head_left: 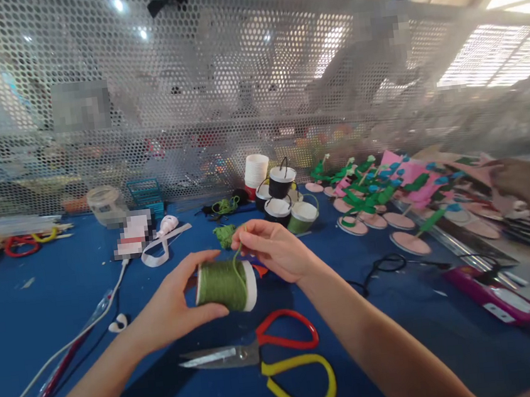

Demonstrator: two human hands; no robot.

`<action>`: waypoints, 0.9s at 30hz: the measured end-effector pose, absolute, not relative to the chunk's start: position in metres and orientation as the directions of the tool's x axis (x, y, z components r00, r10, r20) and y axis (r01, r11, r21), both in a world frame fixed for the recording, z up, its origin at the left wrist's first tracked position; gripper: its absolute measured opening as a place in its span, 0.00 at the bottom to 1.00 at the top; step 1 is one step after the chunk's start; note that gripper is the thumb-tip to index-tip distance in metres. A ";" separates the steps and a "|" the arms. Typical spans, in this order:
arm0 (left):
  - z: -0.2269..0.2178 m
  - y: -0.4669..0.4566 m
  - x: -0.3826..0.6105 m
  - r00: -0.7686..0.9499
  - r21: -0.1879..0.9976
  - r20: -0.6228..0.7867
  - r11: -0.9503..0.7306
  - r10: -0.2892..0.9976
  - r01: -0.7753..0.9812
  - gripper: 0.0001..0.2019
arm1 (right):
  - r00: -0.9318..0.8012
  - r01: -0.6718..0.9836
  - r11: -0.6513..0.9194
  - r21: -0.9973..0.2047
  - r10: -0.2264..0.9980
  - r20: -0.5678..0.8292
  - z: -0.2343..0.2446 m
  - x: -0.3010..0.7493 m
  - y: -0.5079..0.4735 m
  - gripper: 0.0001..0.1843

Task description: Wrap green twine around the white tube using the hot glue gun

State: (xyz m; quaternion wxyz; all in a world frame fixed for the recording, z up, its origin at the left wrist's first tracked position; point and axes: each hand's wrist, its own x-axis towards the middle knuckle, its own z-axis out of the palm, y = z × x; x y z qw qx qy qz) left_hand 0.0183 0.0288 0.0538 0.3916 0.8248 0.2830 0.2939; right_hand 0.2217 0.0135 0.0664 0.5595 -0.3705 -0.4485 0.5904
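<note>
My left hand grips a spool of green cord by its end, holding it sideways above the blue table. My right hand pinches the loose end of the green cord just above the spool. A small bundle of the same green cord lies on the table right behind my fingers. Scissors with one red and one yellow handle lie shut on the table below the spool.
Small black and green buckets and stacked white cups stand behind. Pink discs with green and pink paper flowers cover the right side, where another person's hand works. A perforated metal screen backs the table. White ribbon, cables and a pink device lie around.
</note>
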 end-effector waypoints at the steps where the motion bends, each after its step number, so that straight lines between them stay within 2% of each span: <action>1: 0.053 0.029 0.019 0.652 0.857 0.214 -0.460 0.727 0.232 0.27 | -0.079 -0.337 0.056 -0.940 0.993 0.088 0.067 0.223 0.014 0.12; 5: 0.054 0.032 0.019 0.613 0.935 0.080 -0.273 0.786 0.228 0.24 | -0.031 -0.393 0.092 -0.915 0.993 0.113 0.067 0.224 0.017 0.13; 12: 0.059 0.031 0.022 0.608 0.948 -0.027 -0.172 0.794 0.268 0.21 | 0.065 -0.441 0.090 -0.893 0.996 0.068 0.063 0.226 0.024 0.15; 20: 0.063 0.030 0.019 0.688 0.934 -0.072 -0.193 0.722 0.301 0.23 | 0.104 -0.449 0.112 -0.887 0.992 0.072 0.057 0.224 0.029 0.17; 27: 0.062 0.028 0.020 0.710 0.874 0.057 -0.379 0.702 0.304 0.23 | 0.117 -0.338 0.132 -0.932 0.988 0.097 0.051 0.220 0.031 0.16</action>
